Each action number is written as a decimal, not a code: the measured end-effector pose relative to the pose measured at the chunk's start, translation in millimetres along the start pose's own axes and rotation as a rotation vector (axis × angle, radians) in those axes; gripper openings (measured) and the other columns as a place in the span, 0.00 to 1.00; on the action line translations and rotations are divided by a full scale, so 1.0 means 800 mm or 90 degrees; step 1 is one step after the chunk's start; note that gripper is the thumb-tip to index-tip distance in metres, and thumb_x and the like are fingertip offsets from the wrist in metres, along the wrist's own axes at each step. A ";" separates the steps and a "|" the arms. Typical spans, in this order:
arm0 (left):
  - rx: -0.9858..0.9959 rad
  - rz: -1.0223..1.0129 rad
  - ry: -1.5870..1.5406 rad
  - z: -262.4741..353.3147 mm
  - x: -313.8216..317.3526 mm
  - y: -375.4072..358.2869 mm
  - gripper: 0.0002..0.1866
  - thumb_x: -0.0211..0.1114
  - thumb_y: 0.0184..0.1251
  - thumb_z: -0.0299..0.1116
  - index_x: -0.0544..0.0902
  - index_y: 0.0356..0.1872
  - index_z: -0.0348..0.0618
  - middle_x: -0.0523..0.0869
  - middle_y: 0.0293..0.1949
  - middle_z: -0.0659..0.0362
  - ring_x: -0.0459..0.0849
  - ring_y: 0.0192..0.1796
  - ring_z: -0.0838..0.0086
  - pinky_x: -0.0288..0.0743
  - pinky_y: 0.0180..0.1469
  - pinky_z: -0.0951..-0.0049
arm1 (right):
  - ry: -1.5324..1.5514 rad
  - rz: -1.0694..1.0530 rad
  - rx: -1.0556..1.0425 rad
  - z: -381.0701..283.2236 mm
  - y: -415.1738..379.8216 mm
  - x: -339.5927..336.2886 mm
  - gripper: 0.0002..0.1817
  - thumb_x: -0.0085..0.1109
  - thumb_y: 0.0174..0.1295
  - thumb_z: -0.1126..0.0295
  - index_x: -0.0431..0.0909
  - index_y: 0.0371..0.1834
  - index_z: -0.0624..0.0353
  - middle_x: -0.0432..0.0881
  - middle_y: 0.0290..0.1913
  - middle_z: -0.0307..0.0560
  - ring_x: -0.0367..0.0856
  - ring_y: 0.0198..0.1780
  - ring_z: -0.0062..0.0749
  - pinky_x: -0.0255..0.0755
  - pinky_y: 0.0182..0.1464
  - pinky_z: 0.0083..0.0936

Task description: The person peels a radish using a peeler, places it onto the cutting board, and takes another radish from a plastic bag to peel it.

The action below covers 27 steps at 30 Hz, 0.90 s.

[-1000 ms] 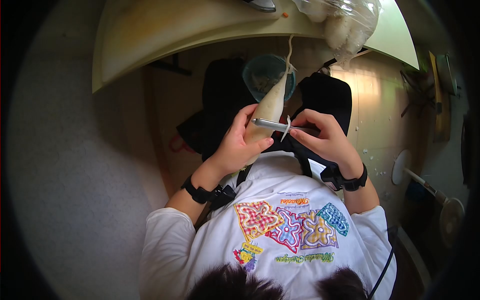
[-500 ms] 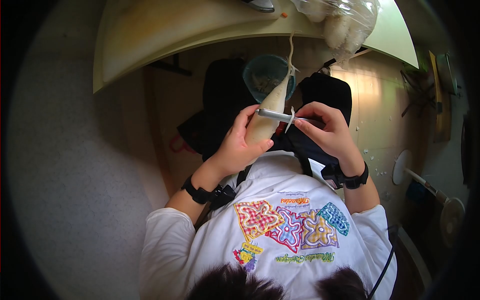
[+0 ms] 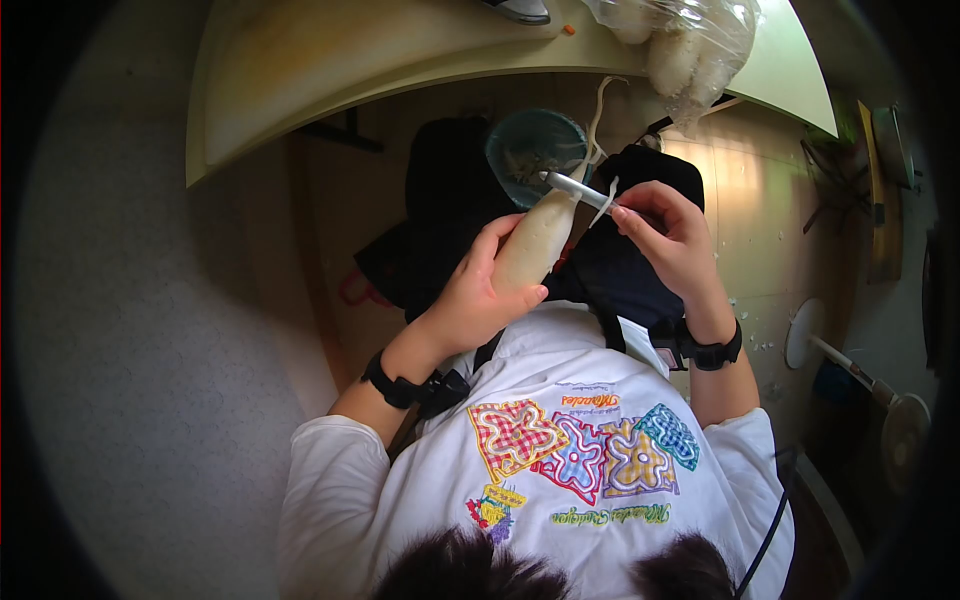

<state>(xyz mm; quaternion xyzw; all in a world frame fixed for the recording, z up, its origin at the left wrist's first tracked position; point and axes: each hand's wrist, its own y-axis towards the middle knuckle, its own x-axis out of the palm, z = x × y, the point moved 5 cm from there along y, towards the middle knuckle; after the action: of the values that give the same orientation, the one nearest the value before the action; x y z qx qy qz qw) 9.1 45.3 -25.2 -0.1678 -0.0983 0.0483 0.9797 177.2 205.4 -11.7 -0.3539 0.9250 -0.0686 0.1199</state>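
Observation:
My left hand (image 3: 485, 275) is wrapped round the thick end of a white radish (image 3: 540, 235), whose thin root points away from me. In my right hand (image 3: 668, 228) is a silver peeler (image 3: 580, 188), pinched by its handle. Its head lies across the tapering part of the radish. A strip of peel (image 3: 606, 203) hangs by the peeler near my right fingertips. Below the radish's thin end, a teal basin (image 3: 520, 150) with peelings in it sits between my knees.
A pale table (image 3: 300, 110) stretches across the front. On it, a clear plastic bag (image 3: 700, 55) of white radishes hangs over the edge near an orange scrap (image 3: 569, 30). White bits lie on the floor at right, near a standing fan (image 3: 805, 335).
My right hand and the peeler have moved forward along the radish, from its thick body toward the thin root. My left hand holds nearly the same place.

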 end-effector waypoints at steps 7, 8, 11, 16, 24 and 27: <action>0.012 0.005 0.023 -0.002 0.001 0.000 0.41 0.71 0.62 0.27 0.57 0.73 0.39 0.73 0.61 0.54 0.74 0.61 0.73 0.70 0.65 0.68 | -0.011 -0.016 0.022 -0.003 0.003 -0.004 0.08 0.68 0.65 0.72 0.82 0.40 0.65 0.84 0.34 0.37 0.78 0.36 0.13 0.71 0.40 0.13; 0.012 0.000 0.012 0.001 0.002 0.000 0.41 0.71 0.62 0.27 0.58 0.73 0.39 0.73 0.61 0.54 0.74 0.61 0.73 0.70 0.65 0.68 | -0.019 -0.006 0.024 -0.002 0.004 -0.006 0.08 0.67 0.66 0.72 0.82 0.40 0.65 0.84 0.34 0.37 0.78 0.36 0.13 0.71 0.40 0.13; 0.018 -0.009 0.016 0.002 0.001 -0.001 0.41 0.71 0.62 0.26 0.58 0.73 0.39 0.73 0.61 0.54 0.74 0.61 0.73 0.70 0.65 0.68 | -0.007 0.046 0.017 0.004 0.008 -0.016 0.08 0.66 0.67 0.71 0.81 0.41 0.65 0.83 0.33 0.37 0.78 0.37 0.14 0.71 0.40 0.14; 0.044 -0.018 0.079 -0.004 -0.003 -0.005 0.41 0.71 0.62 0.26 0.58 0.73 0.40 0.73 0.61 0.55 0.74 0.61 0.74 0.69 0.66 0.69 | 0.057 0.093 0.036 0.015 0.015 -0.037 0.09 0.64 0.69 0.68 0.81 0.45 0.62 0.82 0.35 0.36 0.78 0.35 0.14 0.67 0.32 0.12; 0.036 -0.014 0.052 -0.007 -0.002 -0.001 0.41 0.71 0.62 0.25 0.57 0.74 0.40 0.72 0.61 0.55 0.73 0.62 0.73 0.69 0.66 0.69 | 0.071 0.115 0.031 0.015 0.013 -0.043 0.10 0.64 0.70 0.67 0.80 0.47 0.61 0.83 0.36 0.36 0.78 0.35 0.13 0.65 0.28 0.11; 0.017 -0.016 -0.005 -0.001 0.003 0.000 0.41 0.71 0.63 0.25 0.57 0.74 0.40 0.72 0.61 0.55 0.73 0.62 0.73 0.68 0.66 0.69 | 0.086 0.113 0.026 0.007 0.007 -0.040 0.09 0.64 0.70 0.67 0.81 0.47 0.61 0.83 0.36 0.36 0.78 0.35 0.12 0.65 0.29 0.11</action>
<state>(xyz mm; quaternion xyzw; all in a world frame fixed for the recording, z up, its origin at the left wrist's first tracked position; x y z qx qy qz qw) 11.3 45.3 -25.3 -0.1530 -0.1035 0.0376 0.9821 198.0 230.8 -12.9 -0.2624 0.9572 -0.1003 0.0700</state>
